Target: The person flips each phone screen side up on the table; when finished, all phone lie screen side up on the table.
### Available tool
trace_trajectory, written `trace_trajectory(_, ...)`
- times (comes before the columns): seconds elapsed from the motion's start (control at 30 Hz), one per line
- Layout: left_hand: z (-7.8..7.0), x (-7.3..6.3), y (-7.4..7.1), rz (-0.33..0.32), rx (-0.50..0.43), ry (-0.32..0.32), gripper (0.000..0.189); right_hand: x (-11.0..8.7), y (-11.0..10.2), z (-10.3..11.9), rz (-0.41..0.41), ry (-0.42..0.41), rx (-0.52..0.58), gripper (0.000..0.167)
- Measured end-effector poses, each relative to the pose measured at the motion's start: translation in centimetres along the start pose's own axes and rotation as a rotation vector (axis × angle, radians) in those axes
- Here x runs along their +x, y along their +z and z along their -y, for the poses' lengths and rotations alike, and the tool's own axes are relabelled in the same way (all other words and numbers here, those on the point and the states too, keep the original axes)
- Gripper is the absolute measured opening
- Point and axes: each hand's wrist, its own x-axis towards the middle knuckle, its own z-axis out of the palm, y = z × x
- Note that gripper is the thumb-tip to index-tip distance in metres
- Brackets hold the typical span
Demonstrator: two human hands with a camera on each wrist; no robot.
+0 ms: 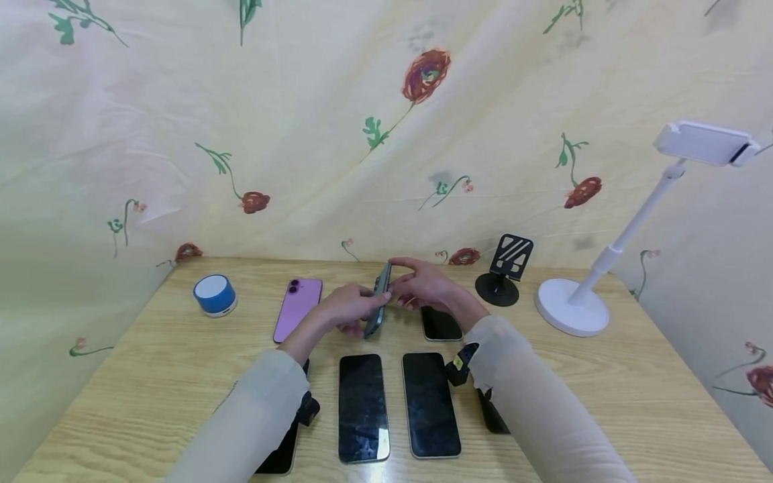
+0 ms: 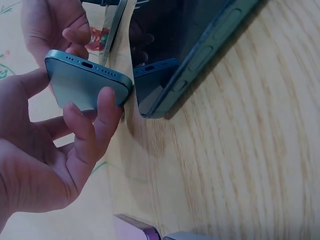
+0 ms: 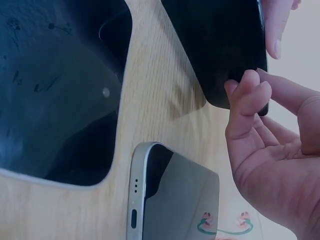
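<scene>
A teal smartphone [image 1: 378, 302] is held on edge above the table, its back turned toward the left hand. The left hand [image 1: 350, 305] grips it by the edges, thumb on the near long side; in the left wrist view the phone's charging-port end [image 2: 87, 65] faces that camera. On the other side, the right hand [image 1: 423, 285] holds the phone with its fingertips, its index finger reaching the top corner. The phone's dark screen [image 3: 220, 50] shows in the right wrist view, with curled fingers of the right hand [image 3: 280, 145] at its lower edge.
Dark-screened phones lie in front, including one [image 1: 364, 409] and another [image 1: 431, 406]; one more [image 1: 441, 324] is under the right wrist. A purple phone [image 1: 298, 308], a blue-and-white cylinder [image 1: 215, 295], a black phone stand [image 1: 504, 272] and a white stand [image 1: 574, 307] stand around.
</scene>
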Motion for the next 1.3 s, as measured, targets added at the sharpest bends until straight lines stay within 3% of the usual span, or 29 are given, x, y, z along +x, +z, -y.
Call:
trace_trajectory(0.33, 0.0, 0.1, -0.2, -0.022, -0.093, 0.017, 0.070, 0.1, 0.9, -0.6, 0.037, -0.003, -0.023, 0.072)
trace_trajectory(1.3, 0.3, -0.5, -0.6, -0.048, -0.084, 0.078, 0.068, 0.5, 1.8, -1.0, 0.075, 0.011, -0.022, 0.068)
